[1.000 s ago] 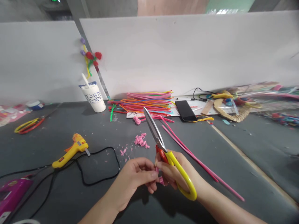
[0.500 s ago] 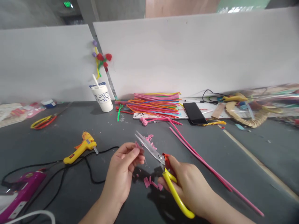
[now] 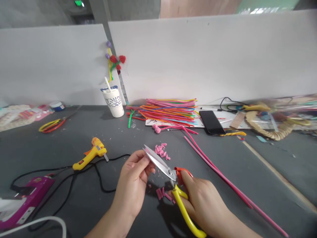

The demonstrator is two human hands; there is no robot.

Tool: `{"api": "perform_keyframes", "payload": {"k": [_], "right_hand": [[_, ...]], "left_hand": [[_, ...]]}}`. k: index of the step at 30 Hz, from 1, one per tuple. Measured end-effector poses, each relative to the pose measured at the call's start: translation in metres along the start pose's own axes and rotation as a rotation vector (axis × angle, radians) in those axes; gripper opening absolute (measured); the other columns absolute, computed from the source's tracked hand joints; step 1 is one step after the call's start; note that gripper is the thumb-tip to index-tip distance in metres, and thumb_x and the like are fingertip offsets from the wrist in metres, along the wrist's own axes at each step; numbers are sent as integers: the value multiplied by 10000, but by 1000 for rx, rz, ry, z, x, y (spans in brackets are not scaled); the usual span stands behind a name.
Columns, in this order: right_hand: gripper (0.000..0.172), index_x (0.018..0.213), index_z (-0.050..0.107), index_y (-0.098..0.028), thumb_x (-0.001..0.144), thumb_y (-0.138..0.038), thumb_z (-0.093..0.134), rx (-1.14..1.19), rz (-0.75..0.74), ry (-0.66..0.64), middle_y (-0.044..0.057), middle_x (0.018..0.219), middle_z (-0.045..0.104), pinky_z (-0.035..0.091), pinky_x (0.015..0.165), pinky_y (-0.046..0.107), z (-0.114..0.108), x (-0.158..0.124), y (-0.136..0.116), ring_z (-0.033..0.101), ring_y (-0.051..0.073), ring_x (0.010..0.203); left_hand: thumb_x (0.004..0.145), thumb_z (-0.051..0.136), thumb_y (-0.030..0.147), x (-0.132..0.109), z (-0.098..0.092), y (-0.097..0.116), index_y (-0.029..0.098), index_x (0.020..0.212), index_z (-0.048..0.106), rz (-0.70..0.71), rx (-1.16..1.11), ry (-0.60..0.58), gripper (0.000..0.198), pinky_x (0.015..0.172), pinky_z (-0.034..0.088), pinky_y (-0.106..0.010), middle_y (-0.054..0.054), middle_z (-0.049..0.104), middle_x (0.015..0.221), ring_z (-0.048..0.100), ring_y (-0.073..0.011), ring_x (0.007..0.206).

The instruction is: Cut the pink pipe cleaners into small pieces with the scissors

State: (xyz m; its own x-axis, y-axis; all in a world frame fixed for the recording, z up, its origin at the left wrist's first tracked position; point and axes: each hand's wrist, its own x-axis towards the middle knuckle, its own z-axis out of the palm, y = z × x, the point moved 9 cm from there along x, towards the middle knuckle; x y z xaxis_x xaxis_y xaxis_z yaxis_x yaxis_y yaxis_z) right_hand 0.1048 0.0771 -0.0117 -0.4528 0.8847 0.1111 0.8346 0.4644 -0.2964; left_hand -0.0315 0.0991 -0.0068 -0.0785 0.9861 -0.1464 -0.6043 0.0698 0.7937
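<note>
Your left hand (image 3: pixel 135 180) has its fingertips (image 3: pixel 142 163) curled together right against the tip of the scissors (image 3: pixel 159 162). The blade covers that spot, so I cannot tell whether you have a scrap pinched there. Your right hand (image 3: pixel 201 206) is clenched round the yellow and orange handles. The blades look shut or nearly so, and they slant up and to the left across your left fingers.

That closeness is the main risk. With skin touching the edge, any squeeze or slip of the handles could nick a fingertip. A very short scrap gives you little to hold away from the steel, and it could spring off when cut.

The cut pink bits (image 3: pixel 162 193) lie on the table (image 3: pixel 74 215) between your hands, under the scissors. A second small heap (image 3: pixel 161 150) sits just beyond the blade tip. A wrist dragged across either one would scatter it.

The black cable (image 3: pixel 105 185) loops near your left wrist and runs to the glue gun (image 3: pixel 90 154). A forearm catching that loop could tug the gun over, and I cannot tell whether its nozzle is hot. The long pink stems (image 3: pixel 223 178) run close past your right hand, so an elbow could shove them off line. The cup (image 3: pixel 114 102) and the phone (image 3: pixel 210 121) stand well apart from all this.
</note>
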Motion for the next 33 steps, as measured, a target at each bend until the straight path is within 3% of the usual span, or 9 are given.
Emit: {"api": "perform_keyframes", "payload": {"k": [21, 33], "right_hand": [[180, 739, 379, -222, 819, -377, 424, 80, 30, -46, -10, 552, 563, 223, 443, 246, 4, -2, 3, 525, 156, 454], [326, 659, 368, -228, 800, -519, 409, 79, 76, -36, -22, 492, 512, 191, 428, 244, 1, -3, 8, 455, 139, 401]], "left_hand": [[717, 633, 179, 1, -2, -1, 165, 745, 649, -16, -14, 19, 35, 520, 406, -128, 29, 597, 632, 492, -42, 525], [719, 630, 170, 2, -2, 0, 153, 742, 640, -15, -11, 14, 30, 525, 415, -121, 32, 582, 618, 493, -36, 521]]}}
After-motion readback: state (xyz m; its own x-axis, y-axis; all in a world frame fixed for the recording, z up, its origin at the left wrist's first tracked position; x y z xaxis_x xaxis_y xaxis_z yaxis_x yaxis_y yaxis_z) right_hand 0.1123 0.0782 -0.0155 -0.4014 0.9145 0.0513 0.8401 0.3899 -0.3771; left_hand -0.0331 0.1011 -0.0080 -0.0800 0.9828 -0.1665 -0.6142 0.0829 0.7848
